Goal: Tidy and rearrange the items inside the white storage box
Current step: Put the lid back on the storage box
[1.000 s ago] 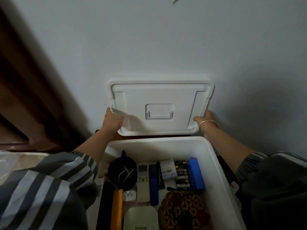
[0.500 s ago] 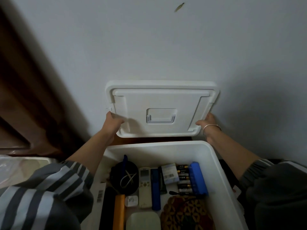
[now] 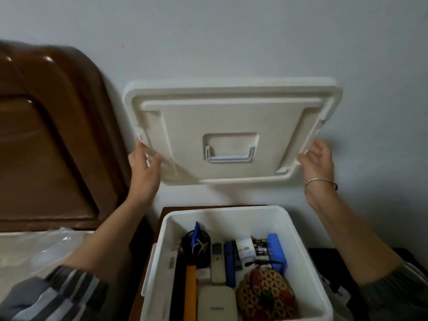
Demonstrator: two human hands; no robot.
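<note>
Pale grey wall fills the far side, with a brown padded headboard [image 3: 46, 135] on the left. Against that wall the lid [image 3: 231, 117] is raised, its underside facing the camera. The left hand [image 3: 143, 167] grasps its lower left corner and the right hand [image 3: 318, 163], with a thin bracelet [image 3: 320, 181] at the wrist, curls its fingers round the lower right edge. The white storage box [image 3: 227, 212] stands open on the near side, below the lid and apart from it. I judge this to be the opening step: the lid is off but not yet put down, so the next move calls for parking it somewhere clear of the box, which would free both hands for sorting. Inside I count one white remote [image 3: 217, 260], one slim blue bar [image 3: 229, 262], one blue holder [image 3: 276, 253], one small white carton [image 3: 244, 247], one woven pouch [image 3: 266, 295], one orange-handled tool [image 3: 191, 290], one pale flat device [image 3: 216, 304] and one dark round bundle [image 3: 196, 249]. The batteries [image 3: 260, 247] are stacked too tightly to count.
</note>
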